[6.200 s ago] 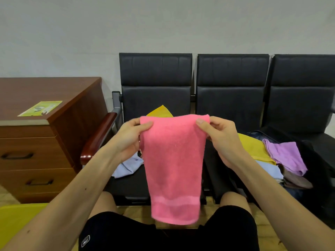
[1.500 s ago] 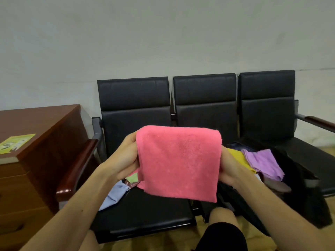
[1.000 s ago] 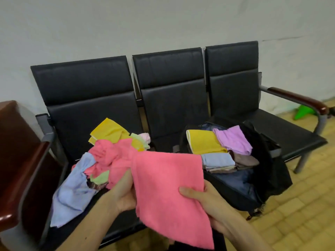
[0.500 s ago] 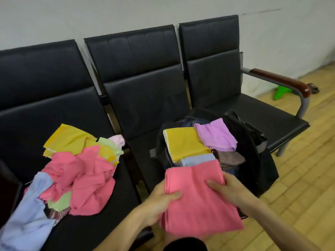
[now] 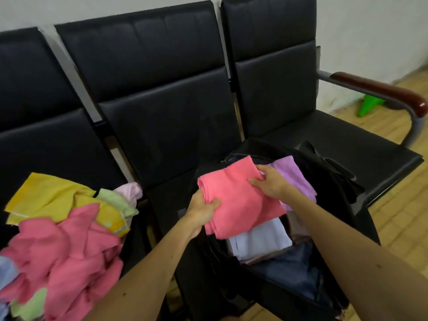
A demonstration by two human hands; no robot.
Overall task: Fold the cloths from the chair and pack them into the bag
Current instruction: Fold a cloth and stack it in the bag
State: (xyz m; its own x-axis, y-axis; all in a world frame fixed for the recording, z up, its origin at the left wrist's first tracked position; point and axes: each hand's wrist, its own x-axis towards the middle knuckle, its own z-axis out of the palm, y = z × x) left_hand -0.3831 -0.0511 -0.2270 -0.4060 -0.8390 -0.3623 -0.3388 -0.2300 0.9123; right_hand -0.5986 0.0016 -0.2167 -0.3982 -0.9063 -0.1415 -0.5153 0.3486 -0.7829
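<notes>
while both bare hands hold it, the folded pink cloth (image 5: pixel 238 200) lies in the open mouth of the black bag (image 5: pixel 335 188), on top of the cloths already packed there. the left grip (image 5: pixel 200 213) pinches the cloth's near left edge, thumb on top and fingers underneath. the right grip (image 5: pixel 269 181) is curled on the far right corner, thumb lying across the top; whether its fingers tuck under the cloth cannot be told. just beside that hand, a folded lilac cloth (image 5: pixel 291 174) lies in the bag, touching the pink one's right edge. a pale blue-white folded cloth (image 5: pixel 259 239) shows from under the pink cloth's near edge. the bag stands at the front edge of the row of black chairs (image 5: pixel 162 93), about where the middle seat meets the right one. on the left seat lies a loose pile of unfolded cloths (image 5: pixel 64 239): crumpled pink at the front edge, a yellow cloth (image 5: pixel 46 195) behind it, and a light green cloth (image 5: pixel 113 200) and a pale pink cloth (image 5: pixel 130 192) toward the seat's right edge. a wood-topped armrest (image 5: pixel 379 91) ends the row on the right, with a green object (image 5: pixel 370 105) on the wooden floor (image 5: pixel 398 218) beyond it.
</notes>
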